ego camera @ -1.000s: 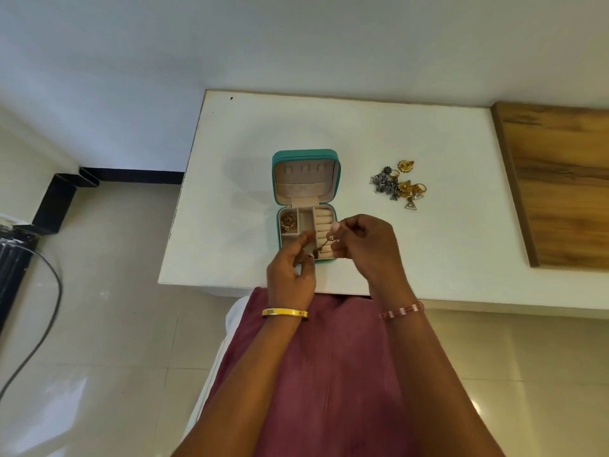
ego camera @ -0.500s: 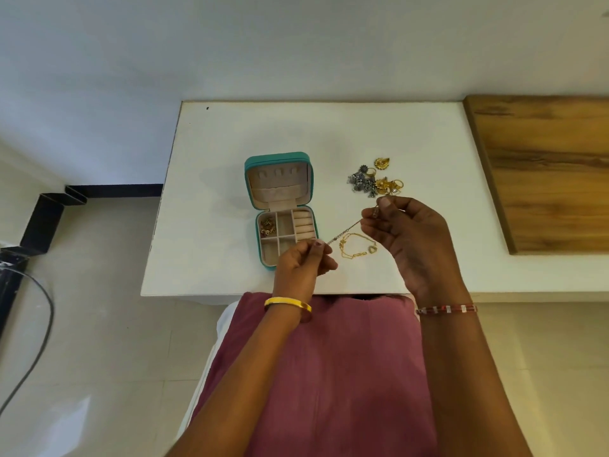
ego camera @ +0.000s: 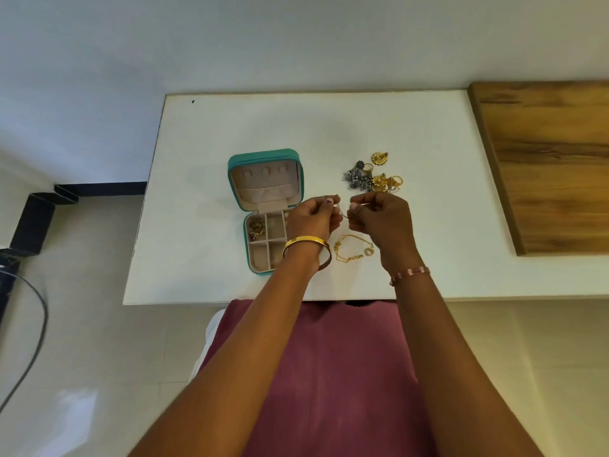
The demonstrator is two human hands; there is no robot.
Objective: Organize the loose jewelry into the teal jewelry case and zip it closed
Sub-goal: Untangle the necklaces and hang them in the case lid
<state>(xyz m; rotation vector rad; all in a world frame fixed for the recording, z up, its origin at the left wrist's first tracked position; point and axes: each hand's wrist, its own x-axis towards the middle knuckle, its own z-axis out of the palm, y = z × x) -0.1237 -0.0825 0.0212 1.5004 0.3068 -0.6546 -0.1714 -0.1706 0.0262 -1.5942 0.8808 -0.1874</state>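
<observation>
Surface: white table [ego camera: 211, 179] against a pale wall, with a wooden panel [ego camera: 547, 166] lying at its 3 o'clock end.
Case: teal jewelry case [ego camera: 263, 157] stood open near the table's middle, lid tipped back toward 12 o'clock; its tray [ego camera: 260, 250] was divided into compartments, and a small gold piece [ego camera: 256, 228] lay in the upper-left one.
Loose pile: mixed gold and grey jewelry [ego camera: 374, 175] lay heaped on the table at 2 o'clock from the case, just beyond the right hand.
Gold chain: gold chain [ego camera: 352, 249] lay on the table between the two wrists, at 3 o'clock from the tray.
Held item: thin chain [ego camera: 342, 213] was stretched between both hands, above the table.
Left hand: left hand [ego camera: 311, 217] hovered over the tray's right edge, fingers curled, pinching one end of the thin chain; gold bangle [ego camera: 304, 243] on the wrist.
Right hand: right hand [ego camera: 384, 219] was at 3 o'clock of the left, fingers curled, pinching the other end; beaded bracelet [ego camera: 410, 273] on the wrist.
</observation>
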